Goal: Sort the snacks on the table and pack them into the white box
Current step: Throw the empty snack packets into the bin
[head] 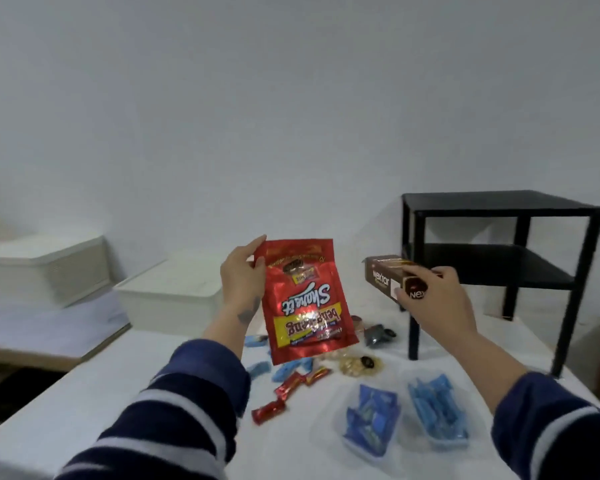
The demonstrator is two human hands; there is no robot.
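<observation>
My left hand (240, 276) holds a large red snack bag (303, 299) upside down by its upper left corner, lifted above the white table (84, 403). My right hand (435, 299) grips one end of a brown Nextar carton (383, 277), also raised. Below them lie small red wrapped bars (284, 393), loose blue wrapped sweets (284, 367), a clear pack of pale round snacks (359, 365) and a dark packet (378, 336). Two clear trays (373, 420) (437, 410) hold blue wrapped pieces. The white box (168, 296) stands at the table's far left, beyond my left hand.
A black two-tier side table (499, 237) stands on the right rear of the table top, close to my right hand. A second, lidded white box (45, 268) rests on a lower surface to the left. A plain white wall is behind.
</observation>
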